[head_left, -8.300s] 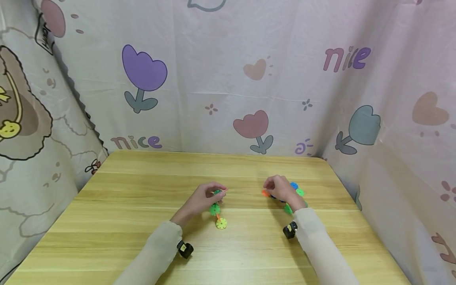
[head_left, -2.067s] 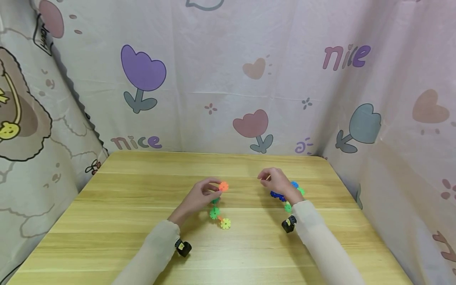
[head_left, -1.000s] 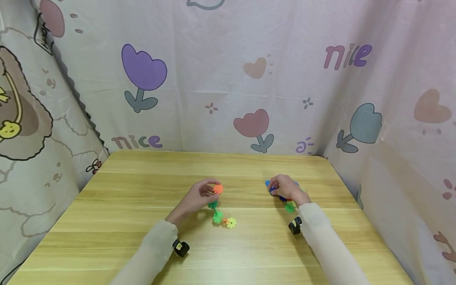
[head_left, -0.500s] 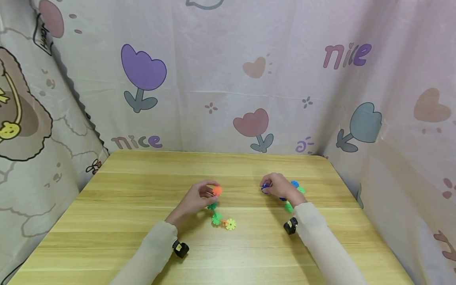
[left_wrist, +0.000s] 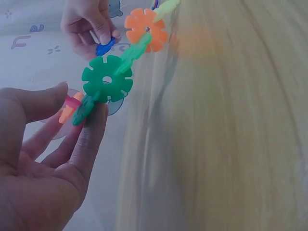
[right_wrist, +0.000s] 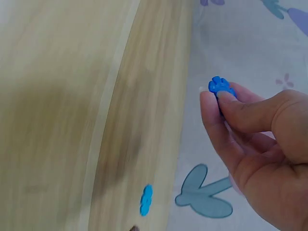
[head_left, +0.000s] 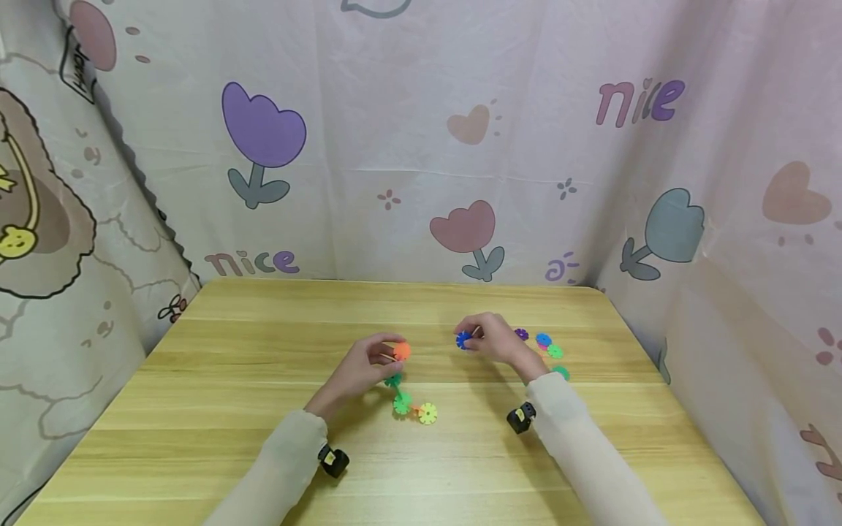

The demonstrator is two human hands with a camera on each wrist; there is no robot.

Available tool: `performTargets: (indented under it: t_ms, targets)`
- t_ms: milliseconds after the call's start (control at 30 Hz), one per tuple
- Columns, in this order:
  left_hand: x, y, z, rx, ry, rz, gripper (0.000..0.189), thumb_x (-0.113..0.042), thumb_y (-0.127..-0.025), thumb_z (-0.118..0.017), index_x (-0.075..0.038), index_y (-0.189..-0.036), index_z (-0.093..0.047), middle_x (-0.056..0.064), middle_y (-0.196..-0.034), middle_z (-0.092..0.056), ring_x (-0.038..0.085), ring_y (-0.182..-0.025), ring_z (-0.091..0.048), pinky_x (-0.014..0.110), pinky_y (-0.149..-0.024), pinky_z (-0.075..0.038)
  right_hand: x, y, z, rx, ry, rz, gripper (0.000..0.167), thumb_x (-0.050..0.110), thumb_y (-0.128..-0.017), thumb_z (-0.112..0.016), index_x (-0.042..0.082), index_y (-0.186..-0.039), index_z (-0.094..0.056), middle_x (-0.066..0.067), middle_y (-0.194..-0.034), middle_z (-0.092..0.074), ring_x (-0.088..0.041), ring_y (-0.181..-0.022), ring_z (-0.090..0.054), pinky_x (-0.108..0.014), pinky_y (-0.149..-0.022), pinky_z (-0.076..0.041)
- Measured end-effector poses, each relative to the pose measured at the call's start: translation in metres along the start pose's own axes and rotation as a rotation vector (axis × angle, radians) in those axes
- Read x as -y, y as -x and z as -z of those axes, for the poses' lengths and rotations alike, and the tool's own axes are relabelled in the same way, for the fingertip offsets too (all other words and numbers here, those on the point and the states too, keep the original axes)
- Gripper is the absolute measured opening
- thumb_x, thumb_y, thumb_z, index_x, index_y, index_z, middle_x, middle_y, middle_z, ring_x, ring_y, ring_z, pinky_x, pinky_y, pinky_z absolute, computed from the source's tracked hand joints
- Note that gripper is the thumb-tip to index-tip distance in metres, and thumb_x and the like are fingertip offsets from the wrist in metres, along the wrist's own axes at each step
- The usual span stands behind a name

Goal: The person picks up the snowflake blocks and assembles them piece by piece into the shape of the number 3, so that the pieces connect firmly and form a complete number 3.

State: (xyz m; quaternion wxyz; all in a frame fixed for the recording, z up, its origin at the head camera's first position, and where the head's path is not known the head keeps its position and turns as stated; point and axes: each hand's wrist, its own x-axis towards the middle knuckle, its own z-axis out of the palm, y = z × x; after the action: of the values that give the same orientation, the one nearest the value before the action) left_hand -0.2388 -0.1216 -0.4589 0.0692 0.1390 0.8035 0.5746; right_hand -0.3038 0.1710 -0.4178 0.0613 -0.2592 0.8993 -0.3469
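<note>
My left hand (head_left: 362, 369) holds a chain of interlocking plastic snowflake discs between thumb and fingers. An orange disc (head_left: 402, 351) tops the chain, and below the hand hang a green disc (head_left: 402, 403) and a yellow disc (head_left: 428, 413) at the far end. In the left wrist view, a dark green disc (left_wrist: 107, 78) sits beside the fingertips, with a pinkish-red piece (left_wrist: 73, 102) by the thumb. To the right, my right hand (head_left: 496, 340) pinches a single blue disc (right_wrist: 220, 85) between thumb and forefinger, apart from the chain.
Loose discs lie on the wooden table (head_left: 263, 351) behind the right hand: a purple disc (head_left: 521, 334), a light blue disc (head_left: 543, 340), a light green disc (head_left: 555, 351) and a green disc (head_left: 561, 372). A printed curtain (head_left: 368, 146) hangs behind the table.
An orange disc lying by the right hand earlier has gone from there, and one now tops the chain. The right hand has taken the blue disc from the pile and moved left with it.
</note>
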Motion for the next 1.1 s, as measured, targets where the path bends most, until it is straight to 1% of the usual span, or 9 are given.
performTargets:
  t_ms: [67, 167, 367, 467, 600, 733, 867, 967, 1100]
  targets:
    - [-0.001, 0.000, 0.000, -0.003, 0.003, 0.005, 0.044, -0.012, -0.097, -0.072, -0.009, -0.140, -0.060, 0.016, -0.120, -0.068, 0.022, -0.102, -0.069, 0.037, -0.092, -0.059, 0.006, -0.001, -0.003, 0.000, -0.041, 0.001, 0.025, -0.008, -0.092, -0.070, -0.005, -0.117, -0.071, -0.015, -0.094, -0.071, -0.016, -0.080, -0.069, -0.027, -0.071, -0.061]
    - [-0.001, -0.001, -0.001, -0.005, 0.007, 0.007, 0.043, -0.014, -0.097, -0.072, -0.009, -0.139, -0.061, 0.015, -0.120, -0.069, 0.022, -0.102, -0.069, 0.038, -0.093, -0.058, 0.014, -0.003, -0.007, -0.011, -0.088, 0.012, 0.021, -0.008, -0.091, -0.071, -0.005, -0.113, -0.071, -0.016, -0.092, -0.070, -0.019, -0.078, -0.070, -0.026, -0.069, -0.062]
    - [-0.003, -0.002, -0.001, -0.016, -0.004, 0.001, 0.038, -0.017, -0.098, -0.072, -0.013, -0.135, -0.064, 0.014, -0.120, -0.070, 0.022, -0.102, -0.069, 0.040, -0.095, -0.058, 0.025, -0.008, -0.016, -0.023, -0.129, 0.036, 0.011, -0.004, -0.092, -0.072, -0.002, -0.103, -0.072, -0.017, -0.091, -0.071, -0.040, -0.083, -0.073, -0.029, -0.066, -0.062]
    - [-0.004, -0.002, -0.002, -0.016, -0.004, 0.008, 0.038, -0.015, -0.098, -0.072, -0.013, -0.135, -0.064, 0.014, -0.122, -0.070, 0.022, -0.103, -0.069, 0.041, -0.095, -0.058, 0.028, -0.009, -0.020, -0.018, -0.135, 0.047, 0.009, -0.003, -0.093, -0.072, 0.000, -0.102, -0.073, -0.016, -0.091, -0.071, -0.044, -0.084, -0.072, -0.029, -0.065, -0.062]
    - [-0.004, -0.002, -0.003, -0.013, -0.005, 0.013, 0.039, -0.015, -0.098, -0.072, -0.013, -0.136, -0.064, 0.014, -0.123, -0.070, 0.022, -0.104, -0.069, 0.041, -0.097, -0.058, 0.030, -0.011, -0.025, -0.011, -0.131, 0.051, 0.009, -0.001, -0.094, -0.071, 0.003, -0.103, -0.074, -0.014, -0.091, -0.072, -0.044, -0.084, -0.072, -0.027, -0.063, -0.061]
    - [-0.004, -0.003, -0.002, -0.008, -0.003, -0.005, 0.040, -0.017, -0.098, -0.071, -0.010, -0.136, -0.063, 0.015, -0.121, -0.070, 0.023, -0.104, -0.069, 0.042, -0.096, -0.058, 0.032, -0.012, -0.028, -0.017, -0.128, 0.061, 0.009, 0.000, -0.095, -0.071, 0.003, -0.103, -0.074, -0.014, -0.092, -0.072, -0.041, -0.083, -0.072, -0.025, -0.064, -0.061]
    - [-0.003, -0.003, -0.002, 0.002, 0.000, -0.012, 0.042, -0.019, -0.099, -0.071, -0.007, -0.138, -0.061, 0.015, -0.121, -0.070, 0.024, -0.104, -0.070, 0.041, -0.094, -0.059, 0.034, -0.013, -0.031, -0.039, -0.114, 0.061, 0.009, 0.000, -0.094, -0.072, 0.004, -0.101, -0.075, -0.012, -0.091, -0.074, -0.030, -0.078, -0.073, -0.023, -0.066, -0.060]
    - [-0.002, -0.003, -0.002, 0.009, 0.003, -0.008, 0.044, -0.019, -0.099, -0.071, -0.007, -0.140, -0.060, 0.015, -0.123, -0.069, 0.024, -0.105, -0.070, 0.040, -0.094, -0.059, 0.036, -0.013, -0.033, -0.051, -0.111, 0.065, 0.011, -0.001, -0.094, -0.072, 0.005, -0.102, -0.075, -0.012, -0.092, -0.075, -0.025, -0.077, -0.073, -0.023, -0.067, -0.060]
    - [-0.001, -0.003, -0.002, 0.016, 0.014, -0.007, 0.046, -0.020, -0.099, -0.071, -0.007, -0.141, -0.059, 0.014, -0.124, -0.068, 0.023, -0.106, -0.069, 0.039, -0.093, -0.059, 0.037, -0.013, -0.036, -0.062, -0.112, 0.078, 0.013, -0.003, -0.093, -0.072, 0.004, -0.103, -0.075, -0.014, -0.094, -0.075, -0.031, -0.081, -0.074, -0.023, -0.069, -0.060]
